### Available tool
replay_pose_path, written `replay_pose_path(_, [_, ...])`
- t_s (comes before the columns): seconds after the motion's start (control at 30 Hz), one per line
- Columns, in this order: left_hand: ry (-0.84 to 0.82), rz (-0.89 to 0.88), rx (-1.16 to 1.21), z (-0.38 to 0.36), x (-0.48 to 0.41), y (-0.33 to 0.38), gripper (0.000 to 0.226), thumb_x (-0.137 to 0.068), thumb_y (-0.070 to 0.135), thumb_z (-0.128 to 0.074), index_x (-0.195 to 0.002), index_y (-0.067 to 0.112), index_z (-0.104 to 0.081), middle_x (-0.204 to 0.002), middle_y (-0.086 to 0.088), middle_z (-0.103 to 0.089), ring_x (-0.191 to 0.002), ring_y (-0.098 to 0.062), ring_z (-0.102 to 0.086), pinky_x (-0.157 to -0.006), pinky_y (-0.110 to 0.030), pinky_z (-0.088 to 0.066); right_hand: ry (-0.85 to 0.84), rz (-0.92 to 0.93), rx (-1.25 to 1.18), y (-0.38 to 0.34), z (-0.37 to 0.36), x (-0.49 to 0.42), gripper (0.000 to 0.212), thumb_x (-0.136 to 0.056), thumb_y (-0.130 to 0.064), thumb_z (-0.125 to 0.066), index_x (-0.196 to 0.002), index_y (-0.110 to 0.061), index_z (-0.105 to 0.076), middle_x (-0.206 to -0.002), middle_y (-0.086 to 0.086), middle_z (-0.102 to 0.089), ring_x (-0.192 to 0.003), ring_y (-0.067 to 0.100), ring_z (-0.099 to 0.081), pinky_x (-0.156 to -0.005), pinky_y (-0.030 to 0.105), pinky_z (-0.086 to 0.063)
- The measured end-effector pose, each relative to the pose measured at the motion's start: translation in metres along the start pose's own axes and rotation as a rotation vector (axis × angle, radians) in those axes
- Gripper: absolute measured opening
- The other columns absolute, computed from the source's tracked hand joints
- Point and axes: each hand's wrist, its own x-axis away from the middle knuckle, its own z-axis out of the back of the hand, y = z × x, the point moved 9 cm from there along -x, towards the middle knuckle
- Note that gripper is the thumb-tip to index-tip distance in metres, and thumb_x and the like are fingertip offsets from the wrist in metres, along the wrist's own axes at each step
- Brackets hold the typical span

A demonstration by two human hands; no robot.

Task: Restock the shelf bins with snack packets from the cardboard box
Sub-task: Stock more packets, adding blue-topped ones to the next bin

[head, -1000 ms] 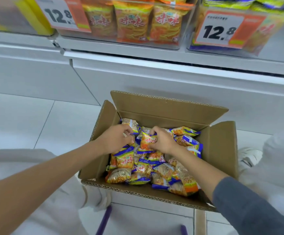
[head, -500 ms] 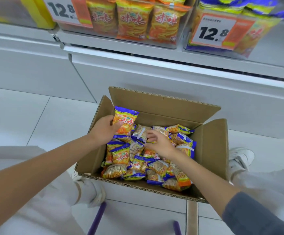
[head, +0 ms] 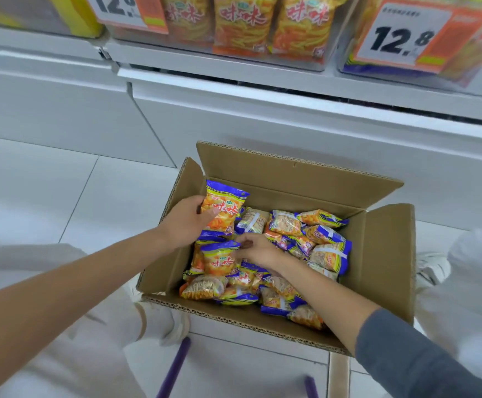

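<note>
An open cardboard box (head: 383,268) stands on the floor, filled with several orange-and-blue snack packets (head: 320,239). My left hand (head: 186,221) is shut on one upright snack packet (head: 223,209), lifted at the box's left side. My right hand (head: 258,249) reaches into the pile and pinches the top corner of a second snack packet (head: 219,258) that stands up from the heap. Above, a clear shelf bin (head: 251,27) holds larger orange packets.
Price tags reading 12.8 hang on the bins at the top left (head: 124,10) and on the right bin (head: 403,33). White shelf base panels (head: 262,122) rise behind the box. My white shoes (head: 162,323) and knees flank it. Purple bars (head: 173,369) lie near the bottom edge.
My left hand lifted a packet out of the pile to the box's left side. My right hand moved left and took the corner of another packet.
</note>
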Motion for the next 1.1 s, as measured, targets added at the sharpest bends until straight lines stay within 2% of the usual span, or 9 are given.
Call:
replay_pose_path(0.1, [-0.015,-0.036,-0.002,-0.006,-0.002,0.010,0.028,-0.098,0.031,-0.053,-0.115,0.010,-0.061,-0.110,-0.001,-0.069,-0.098,-0.015,-0.065,-0.085,-0.032,-0.053,0.144,0.064,-0.104,-0.020,0.043,0.025,0.041,-0.088,-0.009,-0.070,-0.124,-0.010,-0.050,-0.109,0.007,-0.062,-0.100,0.026,-0.064,-0.087,0.030,-0.053])
replay_pose_path(0.17, [-0.021,-0.081,0.004,-0.010,-0.001,0.022,0.029,-0.099,0.029,-0.053,-0.119,0.010,-0.059,-0.112,-0.002,-0.068,-0.100,-0.016,-0.065,-0.088,-0.036,-0.053,0.259,0.163,-0.054,-0.042,0.083,0.050,0.028,-0.089,-0.005,-0.067,-0.110,-0.014,-0.050,-0.087,0.007,-0.061,-0.077,0.022,-0.057,-0.066,0.025,-0.049])
replay_pose_path(0.23, [-0.037,-0.135,0.023,-0.014,0.003,0.041,0.033,-0.099,0.028,-0.053,-0.128,0.014,-0.054,-0.117,0.000,-0.067,-0.105,-0.015,-0.064,-0.093,-0.039,-0.052,0.355,0.238,0.000,-0.062,0.124,0.082,0.024,-0.089,-0.005,-0.067,-0.106,-0.012,-0.053,-0.080,0.006,-0.064,-0.072,0.019,-0.057,-0.067,0.032,-0.048])
replay_pose_path(0.5, [-0.072,-0.213,0.099,-0.043,0.030,0.132,0.044,-0.103,0.033,-0.042,-0.137,0.006,-0.037,-0.124,0.000,-0.052,-0.118,-0.020,-0.052,-0.097,-0.034,-0.041,0.452,0.444,-0.117,-0.143,0.190,0.198,0.023,-0.087,-0.016,-0.072,-0.106,-0.017,-0.059,-0.091,0.001,-0.073,-0.086,0.017,-0.070,-0.083,0.036,-0.057])
replay_pose_path(0.57, [-0.114,-0.214,0.269,-0.054,0.037,0.165,0.044,-0.103,0.042,-0.039,-0.136,0.013,-0.037,-0.127,0.007,-0.053,-0.108,-0.012,-0.055,-0.091,-0.027,-0.040,0.489,0.481,-0.146,-0.161,0.196,0.213,0.023,-0.087,-0.017,-0.072,-0.102,-0.018,-0.055,-0.092,0.003,-0.070,-0.085,0.018,-0.068,-0.086,0.040,-0.055])
replay_pose_path(0.7, [-0.043,-0.359,0.325,-0.051,0.045,0.235,0.038,-0.099,0.047,-0.046,-0.122,0.018,-0.040,-0.107,0.009,-0.060,-0.088,0.001,-0.058,-0.065,-0.005,-0.044,0.497,0.588,-0.267,-0.196,0.209,0.243,0.015,-0.091,-0.013,-0.067,-0.101,-0.015,-0.056,-0.097,0.009,-0.067,-0.080,0.014,-0.069,-0.070,0.024,-0.055])
replay_pose_path(0.83, [0.006,-0.527,0.281,-0.036,0.052,0.307,0.022,-0.101,0.033,-0.044,-0.118,0.019,-0.040,-0.102,0.010,-0.058,-0.087,0.000,-0.062,-0.063,-0.006,-0.047,0.417,0.666,-0.286,-0.232,0.231,0.279,0.054,-0.079,-0.020,-0.075,-0.128,-0.018,-0.053,-0.117,0.002,-0.067,-0.106,0.017,-0.066,-0.088,0.029,-0.053])
replay_pose_path(0.97, [-0.069,-0.644,0.111,-0.040,0.037,0.388,0.038,-0.096,0.059,-0.038,-0.110,0.023,-0.041,-0.105,0.003,-0.055,-0.101,-0.014,-0.059,-0.084,-0.030,-0.053,0.408,0.724,-0.203,-0.271,0.274,0.307,0.039,-0.084,-0.008,-0.072,-0.121,-0.009,-0.060,-0.107,0.005,-0.072,-0.094,0.019,-0.070,-0.078,0.028,-0.056])
replay_pose_path(1.1, [0.064,-0.815,-0.219,-0.031,-0.004,0.461,0.081,-0.079,0.085,-0.009,-0.108,0.025,-0.056,-0.122,-0.010,-0.056,-0.123,-0.030,-0.047,-0.106,-0.054,-0.035,0.606,0.759,-0.296,-0.293,0.362,0.322,0.049,-0.069,-0.015,-0.080,-0.115,-0.009,-0.062,-0.109,0.010,-0.072,-0.092,0.021,-0.069,-0.084,0.035,-0.056])
